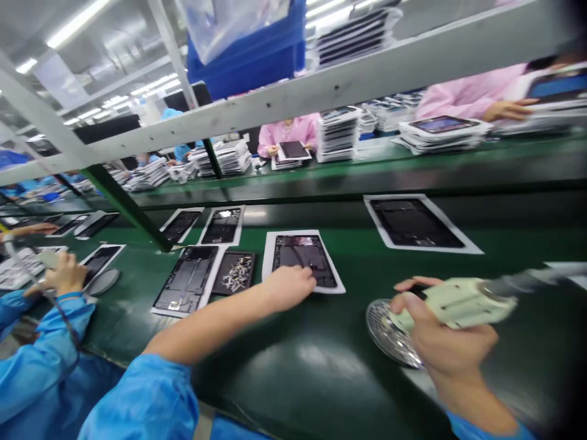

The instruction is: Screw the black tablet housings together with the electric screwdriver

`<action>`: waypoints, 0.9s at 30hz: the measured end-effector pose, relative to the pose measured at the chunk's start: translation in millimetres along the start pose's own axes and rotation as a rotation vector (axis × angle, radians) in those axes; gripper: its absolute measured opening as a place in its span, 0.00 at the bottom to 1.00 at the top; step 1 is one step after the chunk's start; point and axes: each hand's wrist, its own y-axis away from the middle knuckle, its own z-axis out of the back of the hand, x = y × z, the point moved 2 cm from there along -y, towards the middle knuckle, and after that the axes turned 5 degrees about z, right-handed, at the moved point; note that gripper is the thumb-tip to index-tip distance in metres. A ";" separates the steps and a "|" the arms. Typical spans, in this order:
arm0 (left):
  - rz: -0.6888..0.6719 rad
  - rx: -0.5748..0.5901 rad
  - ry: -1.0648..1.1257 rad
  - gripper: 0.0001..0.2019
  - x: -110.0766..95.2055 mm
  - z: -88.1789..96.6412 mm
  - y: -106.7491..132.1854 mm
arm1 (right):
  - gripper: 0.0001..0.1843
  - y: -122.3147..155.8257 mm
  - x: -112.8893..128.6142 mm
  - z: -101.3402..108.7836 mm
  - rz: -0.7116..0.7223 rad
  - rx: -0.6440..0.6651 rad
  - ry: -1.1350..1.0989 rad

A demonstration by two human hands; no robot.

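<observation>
My left hand (pixel 288 288) reaches over the near edge of a black tablet housing (pixel 316 260) that lies on a white sheet. Its fingers are curled together, and whatever they may hold is hidden. On the right, my right hand (pixel 443 339) is wrapped round a pale green electric screwdriver (pixel 472 302), with the thumb on top. The tool's front end points down at a round metal screw plate (pixel 389 333) full of small holes. Its tip is hidden by my fingers and the motion blur.
Beside my left arm are a dark tray (pixel 236 272) of small metal parts and another tablet housing (pixel 188 281). A further housing (pixel 413 223) lies at the back right. A green post (pixel 128 208) and white shelf beam (pixel 270 104) cross ahead. A co-worker's hand (pixel 66 275) works at left.
</observation>
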 end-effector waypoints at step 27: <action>0.420 -0.051 0.408 0.10 34.8 -37.9 112.2 | 0.11 -0.4 13.3 -2.3 -0.004 0.037 -0.042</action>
